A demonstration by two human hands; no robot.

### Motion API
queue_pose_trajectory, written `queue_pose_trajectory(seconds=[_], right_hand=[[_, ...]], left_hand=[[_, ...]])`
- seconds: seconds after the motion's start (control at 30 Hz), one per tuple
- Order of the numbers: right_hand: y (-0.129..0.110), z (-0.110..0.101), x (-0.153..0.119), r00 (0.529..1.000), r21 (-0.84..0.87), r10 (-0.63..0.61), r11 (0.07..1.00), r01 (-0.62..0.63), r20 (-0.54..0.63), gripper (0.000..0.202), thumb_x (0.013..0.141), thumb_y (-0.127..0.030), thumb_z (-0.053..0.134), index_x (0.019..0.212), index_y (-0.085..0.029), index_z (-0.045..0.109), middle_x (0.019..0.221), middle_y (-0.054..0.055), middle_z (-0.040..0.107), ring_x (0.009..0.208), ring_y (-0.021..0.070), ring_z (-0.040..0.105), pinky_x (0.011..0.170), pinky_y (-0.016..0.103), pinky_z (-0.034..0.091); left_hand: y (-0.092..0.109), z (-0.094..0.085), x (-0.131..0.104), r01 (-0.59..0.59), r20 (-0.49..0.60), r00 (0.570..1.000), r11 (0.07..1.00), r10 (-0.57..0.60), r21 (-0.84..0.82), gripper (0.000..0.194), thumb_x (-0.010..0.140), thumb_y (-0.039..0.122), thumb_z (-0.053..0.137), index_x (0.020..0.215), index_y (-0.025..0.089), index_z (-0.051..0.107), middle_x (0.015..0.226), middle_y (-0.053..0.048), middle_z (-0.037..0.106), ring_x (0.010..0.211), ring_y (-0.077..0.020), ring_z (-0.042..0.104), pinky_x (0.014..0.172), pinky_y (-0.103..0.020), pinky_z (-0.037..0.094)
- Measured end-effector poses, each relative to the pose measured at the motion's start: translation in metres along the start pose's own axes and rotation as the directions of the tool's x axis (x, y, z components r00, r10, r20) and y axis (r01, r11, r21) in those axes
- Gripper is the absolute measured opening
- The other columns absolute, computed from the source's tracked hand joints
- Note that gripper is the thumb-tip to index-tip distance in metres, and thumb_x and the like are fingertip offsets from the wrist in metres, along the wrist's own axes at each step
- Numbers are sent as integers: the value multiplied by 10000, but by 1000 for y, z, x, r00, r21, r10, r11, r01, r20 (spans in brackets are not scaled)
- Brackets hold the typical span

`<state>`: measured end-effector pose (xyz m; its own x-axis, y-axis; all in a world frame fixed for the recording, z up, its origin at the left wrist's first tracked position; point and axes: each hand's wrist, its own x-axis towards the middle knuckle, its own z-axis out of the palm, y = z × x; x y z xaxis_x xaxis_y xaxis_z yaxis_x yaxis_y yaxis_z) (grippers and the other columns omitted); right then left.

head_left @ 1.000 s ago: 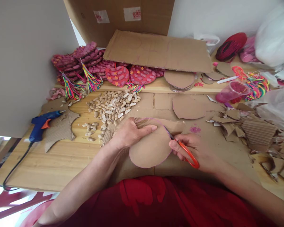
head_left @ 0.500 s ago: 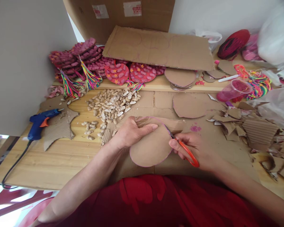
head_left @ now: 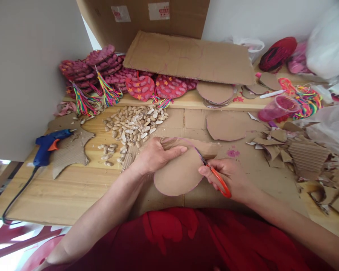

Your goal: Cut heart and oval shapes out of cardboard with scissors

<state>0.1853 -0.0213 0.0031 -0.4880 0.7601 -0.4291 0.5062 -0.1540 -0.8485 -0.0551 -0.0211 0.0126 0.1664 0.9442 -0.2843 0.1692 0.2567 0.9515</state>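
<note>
The left fingers [head_left: 176,151] grip a cardboard disc [head_left: 177,175]; right fingers [head_left: 219,164] hold orange-handled scissors [head_left: 222,183] at its edge.

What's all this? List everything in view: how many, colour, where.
Metal scissors: one, orange handles, centre
Rounded cardboard piece: one, brown, centre
Peanut shells: many, tan, left
Plastic glue gun: one, blue, left
Flat cardboard sheet: one, brown, back
Cardboard discs: several, brown, back right
Bumpy tasselled ornaments: many, pink, back left
Clear plastic cup: one, pink inside, right
Cardboard scraps: many, brown, right
Plastic bags: several, white, right
Wooden table: one, tan, underneath
Left fingers: one hand, on cardboard piece
Right fingers: one hand, on scissors
</note>
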Motion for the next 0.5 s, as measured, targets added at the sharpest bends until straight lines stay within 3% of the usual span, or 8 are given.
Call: queue_pose_trajectory(seconds=[0.2,0.5], right_hand=[[-9,-1,0,997,164,49,985,-59,61,515,807,-667,656,622,-207,516,501,-30,510,456,101,419,443,236,305],[-8,-7,-4,996,94,54,994,-60,70,488,887,-594,624,618,-206,501,492,-38,506,451,98,416,440,232,298]], left_hand=[[-3,-1,3,-19,-23,1000,998,20,68,390,803,536,716,1012,212,774,1031,-56,792,906,-258,740,716,-309,574],[5,8,-4,-11,87,996,998,6,56,358,856,489,670,1059,211,767,1071,-53,789,941,-256,739,744,-310,578]])
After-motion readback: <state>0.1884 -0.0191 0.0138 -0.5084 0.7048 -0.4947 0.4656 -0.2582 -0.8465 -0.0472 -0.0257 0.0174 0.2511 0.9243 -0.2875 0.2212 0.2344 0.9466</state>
